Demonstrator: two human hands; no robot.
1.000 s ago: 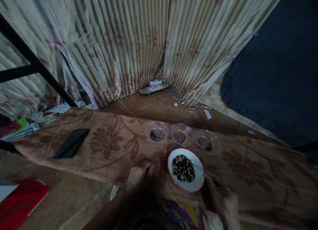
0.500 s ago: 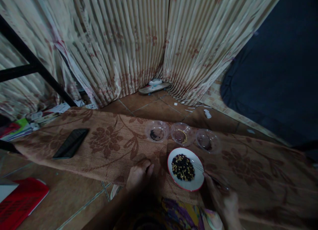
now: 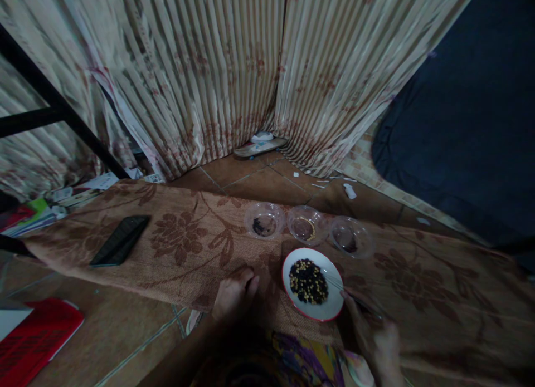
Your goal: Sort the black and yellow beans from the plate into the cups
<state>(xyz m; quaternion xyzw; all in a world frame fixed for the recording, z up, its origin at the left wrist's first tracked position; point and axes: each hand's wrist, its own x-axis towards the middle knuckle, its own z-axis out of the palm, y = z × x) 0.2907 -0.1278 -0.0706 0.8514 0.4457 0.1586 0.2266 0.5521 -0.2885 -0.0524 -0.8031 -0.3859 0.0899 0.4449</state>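
A white plate with a red rim rests on the cloth-covered table, holding a mixed pile of black and yellow beans or kernels. My right hand is at the plate's right edge, closed around a slender metal utensil whose thin prongs reach over the plate; its exact kind is unclear. My left hand lies curled on the cloth left of the plate, with nothing visible in it. Beyond the plate stand three clear plastic bowls: the left bowl has black bits, the middle bowl yellow ones, the right bowl dark reddish ones.
A dark phone or tablet lies on the left of the patterned tablecloth. Striped curtains hang behind. A skateboard and white scraps are on the tiled floor. A red bag sits at lower left.
Almost nothing differs. The view shifts very slightly; both hands, the plate and the bowls keep their places.
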